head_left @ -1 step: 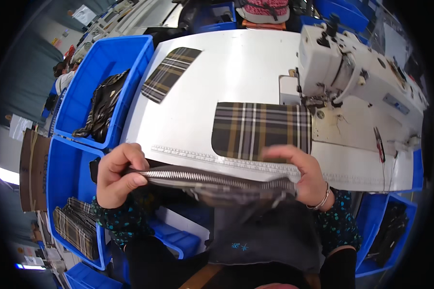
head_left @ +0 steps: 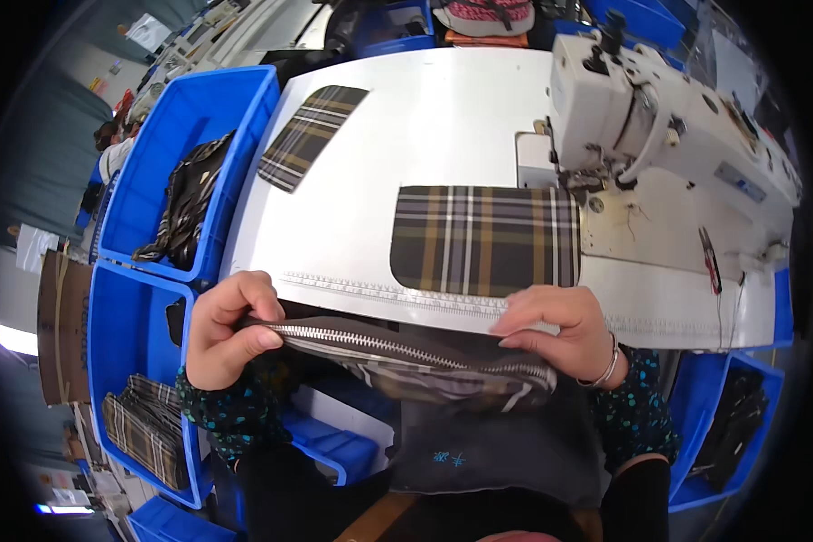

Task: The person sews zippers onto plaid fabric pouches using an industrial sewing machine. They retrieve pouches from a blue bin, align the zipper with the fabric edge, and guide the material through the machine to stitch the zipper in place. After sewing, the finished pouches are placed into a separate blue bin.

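— What's lying on the wide white sewing table [head_left: 425, 135]?

— A dark plaid fabric panel [head_left: 484, 240] is sitting flat beside the white sewing machine [head_left: 668, 117].

— And the hands?

— They're stretching a plaid fabric piece with a silver zipper [head_left: 397, 348] just off the table's near edge, long axis running left to right. The left hand [head_left: 228, 327] is pinching one end, the right hand [head_left: 560, 330] is pressing fingers together on the other.
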The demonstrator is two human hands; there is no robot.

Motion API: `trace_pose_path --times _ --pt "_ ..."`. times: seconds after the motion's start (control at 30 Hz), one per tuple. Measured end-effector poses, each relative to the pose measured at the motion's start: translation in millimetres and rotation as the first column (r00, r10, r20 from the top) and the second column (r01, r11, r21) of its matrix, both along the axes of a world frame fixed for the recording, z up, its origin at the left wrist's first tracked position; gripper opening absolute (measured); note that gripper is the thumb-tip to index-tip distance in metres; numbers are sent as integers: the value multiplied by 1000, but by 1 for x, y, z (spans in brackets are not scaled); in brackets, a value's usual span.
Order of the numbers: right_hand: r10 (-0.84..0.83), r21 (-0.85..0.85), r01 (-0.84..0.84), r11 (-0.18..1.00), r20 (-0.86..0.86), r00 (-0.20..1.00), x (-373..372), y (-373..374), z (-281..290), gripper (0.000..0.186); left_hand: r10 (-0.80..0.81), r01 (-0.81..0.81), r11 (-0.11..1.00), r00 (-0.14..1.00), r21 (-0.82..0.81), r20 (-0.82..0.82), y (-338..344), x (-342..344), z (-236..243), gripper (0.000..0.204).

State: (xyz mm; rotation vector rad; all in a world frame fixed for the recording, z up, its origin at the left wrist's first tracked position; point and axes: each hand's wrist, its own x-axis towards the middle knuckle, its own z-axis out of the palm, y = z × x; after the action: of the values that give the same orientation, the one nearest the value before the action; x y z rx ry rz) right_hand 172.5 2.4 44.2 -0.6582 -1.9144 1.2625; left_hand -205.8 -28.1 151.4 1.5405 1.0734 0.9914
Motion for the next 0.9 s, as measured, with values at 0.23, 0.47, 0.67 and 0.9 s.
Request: trace_pose_path --times 0.23,0.47,0.67,0.9 --pt "-21 -187 -5 982 -136 991 3 -16 -1 50 -65 87 983 988 -162 138 12 -7 -36 28" --pt "-91 -555 -111 824 -323 942 -5 -21 -20 60 -153 182 966 975 -184 160 20 -10 -41 31" --pt "-57 -527 -116 842 -301 952 17 -18 -9 50 -476 554 622 828 -553 295 30 2 -72 79" --pt "48 -497 -98 862 -111 993 -10 -39 -5 30 -597 624 526 755 -578 271 8 107 -97 35"
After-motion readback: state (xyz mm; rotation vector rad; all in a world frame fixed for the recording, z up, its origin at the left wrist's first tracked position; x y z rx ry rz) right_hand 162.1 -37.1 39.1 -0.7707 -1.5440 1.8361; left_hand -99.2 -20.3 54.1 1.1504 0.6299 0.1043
